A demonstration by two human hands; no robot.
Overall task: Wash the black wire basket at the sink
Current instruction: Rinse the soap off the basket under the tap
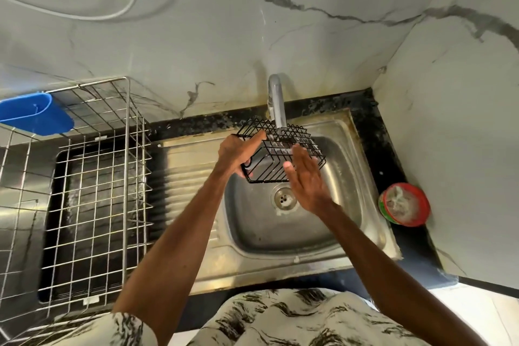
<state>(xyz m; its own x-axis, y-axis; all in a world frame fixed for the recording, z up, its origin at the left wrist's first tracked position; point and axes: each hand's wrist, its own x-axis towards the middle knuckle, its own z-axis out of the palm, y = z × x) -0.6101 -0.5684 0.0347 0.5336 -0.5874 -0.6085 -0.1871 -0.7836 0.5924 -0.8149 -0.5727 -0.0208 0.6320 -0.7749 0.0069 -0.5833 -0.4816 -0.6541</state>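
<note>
A black wire basket (280,146) hangs tilted over the steel sink (345,205), right under the spout of the chrome tap (276,101). My left hand (238,153) grips the basket's left end, thumb over the top rim. My right hand (307,180) lies flat with fingers straight against the basket's near right side, rubbing or touching the wires. Water flow is hard to make out. The drain (285,198) shows below the basket.
A steel wire dish rack (112,205) stands on the left, with a blue plastic holder (33,114) hooked on its far rim. A red-rimmed round tub (404,203) with a scrubber sits on the dark counter, right of the sink. Marble walls close the corner.
</note>
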